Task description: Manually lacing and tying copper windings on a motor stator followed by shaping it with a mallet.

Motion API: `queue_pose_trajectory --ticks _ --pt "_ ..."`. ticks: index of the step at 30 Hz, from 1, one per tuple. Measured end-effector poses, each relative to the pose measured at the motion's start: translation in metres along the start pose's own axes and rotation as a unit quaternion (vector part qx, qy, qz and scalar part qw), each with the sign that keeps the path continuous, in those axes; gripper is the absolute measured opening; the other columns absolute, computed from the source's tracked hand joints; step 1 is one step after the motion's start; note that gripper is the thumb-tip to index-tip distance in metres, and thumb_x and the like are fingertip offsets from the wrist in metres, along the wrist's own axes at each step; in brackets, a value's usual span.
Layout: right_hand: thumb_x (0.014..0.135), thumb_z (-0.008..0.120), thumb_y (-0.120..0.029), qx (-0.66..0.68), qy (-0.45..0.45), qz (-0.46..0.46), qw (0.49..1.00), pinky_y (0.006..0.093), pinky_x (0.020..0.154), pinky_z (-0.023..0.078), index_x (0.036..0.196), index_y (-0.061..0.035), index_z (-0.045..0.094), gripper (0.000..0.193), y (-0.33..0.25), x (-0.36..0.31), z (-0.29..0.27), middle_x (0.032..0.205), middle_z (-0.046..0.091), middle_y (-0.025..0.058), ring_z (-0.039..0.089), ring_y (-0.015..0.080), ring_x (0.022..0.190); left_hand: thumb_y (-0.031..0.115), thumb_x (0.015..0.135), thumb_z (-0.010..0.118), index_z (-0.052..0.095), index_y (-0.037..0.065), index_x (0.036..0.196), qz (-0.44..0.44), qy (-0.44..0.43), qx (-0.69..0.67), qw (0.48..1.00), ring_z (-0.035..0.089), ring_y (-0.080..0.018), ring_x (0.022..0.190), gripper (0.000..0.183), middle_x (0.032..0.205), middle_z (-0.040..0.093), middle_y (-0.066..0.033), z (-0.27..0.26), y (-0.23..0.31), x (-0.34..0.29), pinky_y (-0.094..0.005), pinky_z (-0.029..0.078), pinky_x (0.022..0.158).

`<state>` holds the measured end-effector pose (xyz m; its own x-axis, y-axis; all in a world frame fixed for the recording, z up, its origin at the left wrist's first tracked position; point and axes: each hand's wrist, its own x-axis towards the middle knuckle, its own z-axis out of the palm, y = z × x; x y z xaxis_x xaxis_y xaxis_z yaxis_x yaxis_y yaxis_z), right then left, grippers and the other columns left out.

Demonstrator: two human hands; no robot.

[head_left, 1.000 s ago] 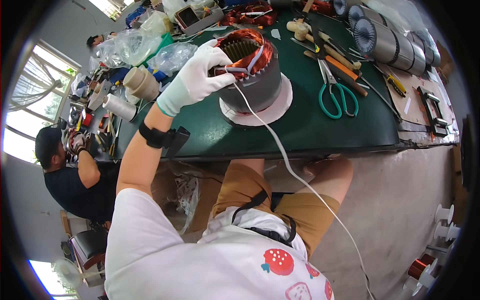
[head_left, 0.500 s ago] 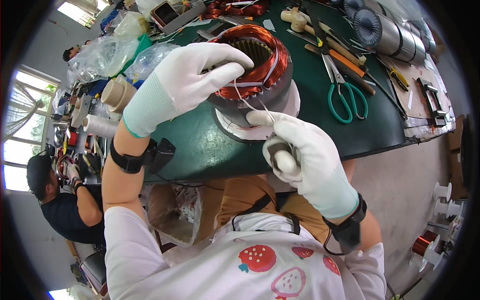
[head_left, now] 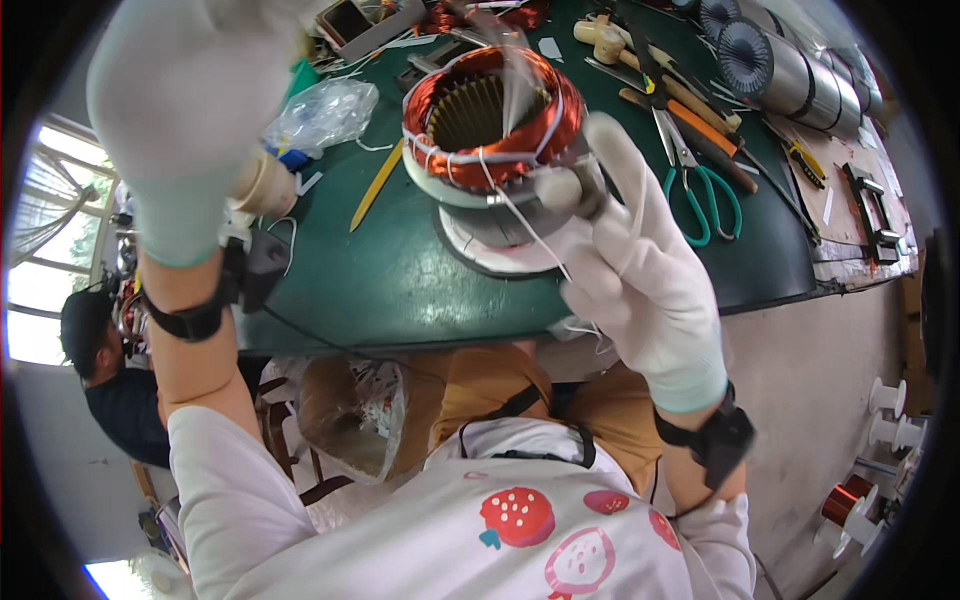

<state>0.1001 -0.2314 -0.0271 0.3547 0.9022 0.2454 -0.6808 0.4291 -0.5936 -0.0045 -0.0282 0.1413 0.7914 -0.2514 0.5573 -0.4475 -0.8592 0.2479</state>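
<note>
- Sitting near the middle of the desk's near edge is the motor stator, upright on a round white pad, copper winding facing up.
- Right hand: lower fingers look curled around the white cord, which runs pretty straight from the winding's front. Index finger sticks up free. Anything else up by the thumb is too smeared to call.
- Left hand is up over the desk's left end, well apart from the stator and super blurry, so no idea whether its fingers grip anything.
- What could bite you, imo: too hard a yank on that cord might scuff the wire enamel or tip the stator; letting it go slack could loosen the loops.
- There's a blurred pale streak above the bore, can't ID it. If it's a loose end, it could snag the winding.
- Clutter: teal-handled scissors just past the right hand, easy to bump; yellow pointed stick left of the stator; wooden mallet by the far edge; steel cores toward the far right corner.
- Right hand also hides the stator's right side.
</note>
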Motion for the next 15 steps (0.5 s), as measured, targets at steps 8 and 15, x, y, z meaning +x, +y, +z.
queue_pose_trajectory --ticks 8,15 --pt "0.107 0.035 -0.021 -0.401 0.482 -0.145 0.766 0.0347 0.105 0.043 0.150 0.0008 0.033 0.048 -0.129 -0.385 -0.153 0.138 0.056 0.0168 0.057 0.0246 0.120 0.012 0.082 0.072 0.071 0.011 0.094 0.093 -0.111 0.225 0.963 0.063 -0.0317 0.096 0.013 0.106 0.068 -0.0051 0.081 -0.037 -0.028 -0.0414 0.050 0.082" --pt "0.104 0.039 -0.020 -0.344 0.518 -0.118 0.774 0.0414 0.109 0.043 0.151 0.0022 0.034 0.052 -0.140 -0.624 -0.257 0.145 0.049 0.0191 0.050 0.0280 0.131 0.003 0.066 0.069 0.075 0.018 0.090 0.063 0.036 0.098 0.993 0.065 -0.0247 0.082 0.029 0.080 0.067 0.0004 0.128 0.023 -0.042 -0.0362 0.051 0.069"
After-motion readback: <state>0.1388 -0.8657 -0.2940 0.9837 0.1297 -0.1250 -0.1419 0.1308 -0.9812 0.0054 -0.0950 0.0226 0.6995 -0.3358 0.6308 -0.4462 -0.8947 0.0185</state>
